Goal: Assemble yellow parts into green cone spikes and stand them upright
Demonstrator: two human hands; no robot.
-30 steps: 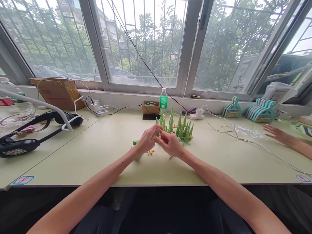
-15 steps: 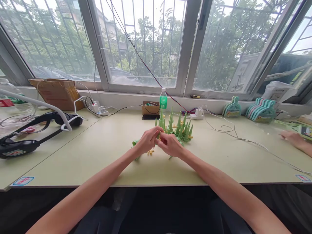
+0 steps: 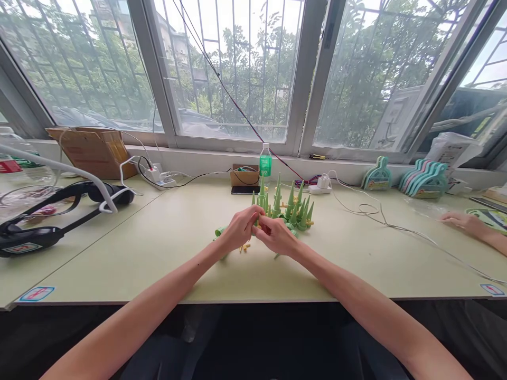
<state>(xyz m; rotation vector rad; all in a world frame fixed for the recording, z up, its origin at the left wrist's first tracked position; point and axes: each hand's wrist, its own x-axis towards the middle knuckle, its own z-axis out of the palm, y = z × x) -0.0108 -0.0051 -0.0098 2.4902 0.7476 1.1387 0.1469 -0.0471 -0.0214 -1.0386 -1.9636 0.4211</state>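
My left hand (image 3: 238, 229) and my right hand (image 3: 279, 235) meet at the middle of the table, fingertips pinched together. Between them is a small piece, mostly hidden by the fingers; a bit of green and yellow shows there, but I cannot tell its kind. Just behind the hands stands a cluster of pointed green plastic cones (image 3: 291, 200) with small yellow pegs among them. Several loose yellow pegs (image 3: 244, 247) lie in front of my left hand. Curved green pieces (image 3: 219, 231) rest partly hidden beside my left wrist.
A green-labelled bottle (image 3: 265, 162), a small cardboard box (image 3: 244, 176) and a black phone (image 3: 245, 190) stand behind the cones. Black goggles (image 3: 59, 221) lie at left. Cables (image 3: 372, 211) and hangers (image 3: 423, 179) are at right, near another person's hand (image 3: 465, 224).
My two hands stay in nearly the same place, with only slight finger movement. At the right edge, the other person's hand has shifted left, and the green item beside it has moved.
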